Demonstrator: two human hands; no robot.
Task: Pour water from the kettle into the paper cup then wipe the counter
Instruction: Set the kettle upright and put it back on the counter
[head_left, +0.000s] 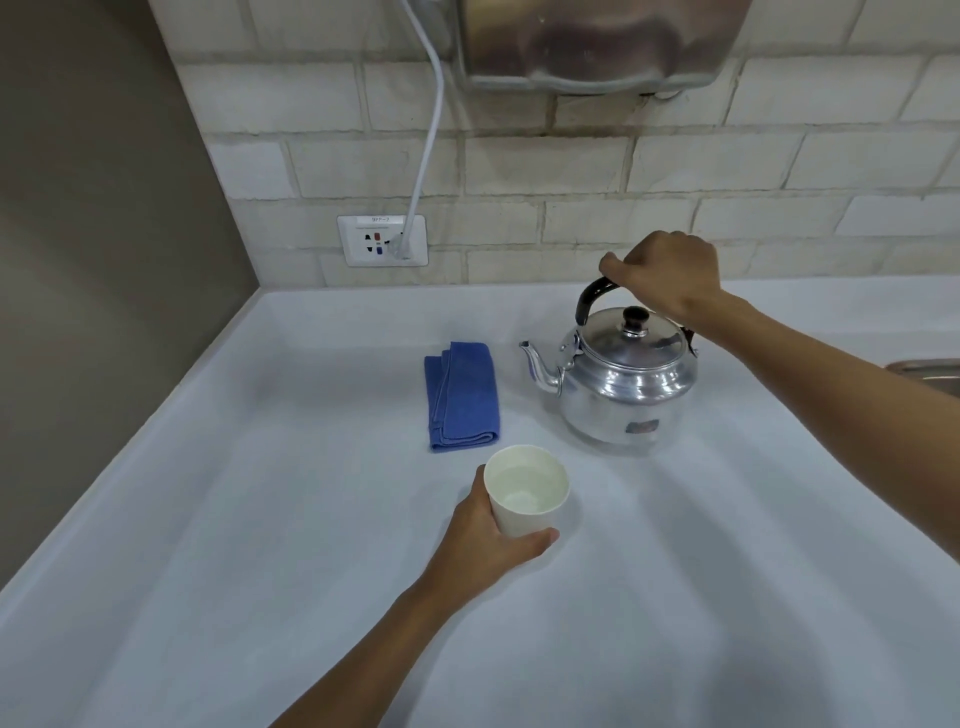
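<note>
Pale and glossy, the counter (260, 519) fills most of the head view, met at the back by a light brick-tiled wall (571, 171). Nearest the camera, the left hand (488, 540) is seen reaching in from below, its fingers (540, 538) wrapped around the lower wall of the paper cup (524, 493). The cup stands upright on the counter, and clear water appears to lie in it already, so the pouring step is judged to be done or nearly so. Just beyond the cup, slightly to the left, a folded blue cloth (462, 397) lies flat and untouched; the wiping is therefore judged to be still ahead. No obvious spill can be made out on the surface.

Further back and to the right, the kettle (618, 379) is set upright on the counter with its lid on and its spout turned towards the cloth. The right hand (667, 275) is brought in from the right edge with the forearm extended, and its fingers are clenched over the black handle (592, 296) at the top. Whether the kettle is being lifted or set down cannot be told. At the far wall, a socket plate (382, 240) is seen with a white cable (431, 130) plugged in, beneath a metal appliance (597, 41) mounted higher up.
</note>
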